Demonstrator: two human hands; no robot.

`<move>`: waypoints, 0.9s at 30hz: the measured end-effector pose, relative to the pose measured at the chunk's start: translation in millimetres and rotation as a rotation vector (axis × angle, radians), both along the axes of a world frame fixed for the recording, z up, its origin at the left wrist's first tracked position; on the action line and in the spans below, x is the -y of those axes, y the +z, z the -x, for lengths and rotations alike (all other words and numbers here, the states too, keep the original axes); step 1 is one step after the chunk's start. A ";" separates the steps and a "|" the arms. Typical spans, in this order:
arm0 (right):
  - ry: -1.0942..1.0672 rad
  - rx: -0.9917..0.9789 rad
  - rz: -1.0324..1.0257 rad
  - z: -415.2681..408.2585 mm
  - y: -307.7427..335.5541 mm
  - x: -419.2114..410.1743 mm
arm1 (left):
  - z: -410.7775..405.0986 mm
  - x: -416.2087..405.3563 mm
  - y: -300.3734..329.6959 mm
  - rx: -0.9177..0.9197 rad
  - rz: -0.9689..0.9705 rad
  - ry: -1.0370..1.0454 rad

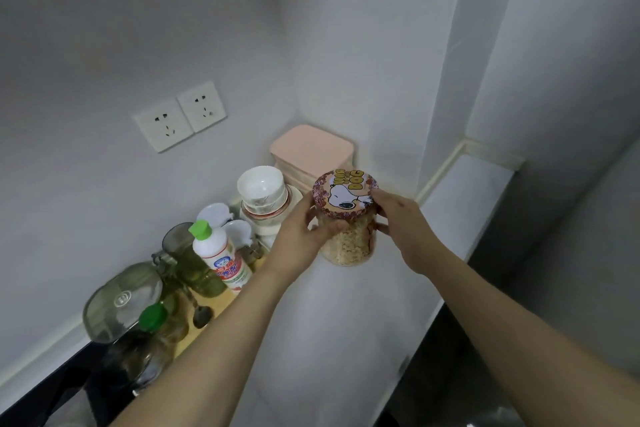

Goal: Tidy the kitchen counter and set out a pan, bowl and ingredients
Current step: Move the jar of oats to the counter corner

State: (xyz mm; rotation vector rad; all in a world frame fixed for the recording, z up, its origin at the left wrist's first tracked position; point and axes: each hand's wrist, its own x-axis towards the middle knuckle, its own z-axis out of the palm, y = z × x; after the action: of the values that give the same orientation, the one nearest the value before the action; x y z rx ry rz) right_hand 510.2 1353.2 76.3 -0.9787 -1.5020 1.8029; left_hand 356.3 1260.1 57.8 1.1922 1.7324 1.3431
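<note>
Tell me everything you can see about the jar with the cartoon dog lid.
The jar is clear, round and upright, mostly full of pale beige grains or flakes. Its lid, closed, shows a white cartoon dog with a floral rim. The left hand and right hand grip its sides above the white counter.
</note>
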 end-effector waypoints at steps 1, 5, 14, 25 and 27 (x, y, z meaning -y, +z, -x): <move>-0.011 -0.004 0.016 3.6 -5.8 -7.3 | 3.5 -7.9 -7.3 0.008 0.010 -0.004; -0.083 0.009 0.073 14.9 -34.2 -32.2 | 18.2 -40.9 -31.7 -0.002 0.052 -0.034; -0.191 0.005 0.203 41.6 -77.6 -78.6 | 38.0 -99.5 -76.9 0.032 0.063 -0.041; -0.239 0.015 0.179 60.4 -107.2 -127.6 | 53.1 -150.2 -120.5 0.038 0.056 -0.057; -0.230 0.008 0.188 60.7 -108.4 -132.3 | 52.0 -154.7 -123.0 0.035 0.047 -0.040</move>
State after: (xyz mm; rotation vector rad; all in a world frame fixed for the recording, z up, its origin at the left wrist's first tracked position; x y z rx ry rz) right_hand 449.5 1485.6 -32.2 -1.1977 -1.1856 1.7964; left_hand 304.2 1414.8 -65.2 1.1651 1.6974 1.2851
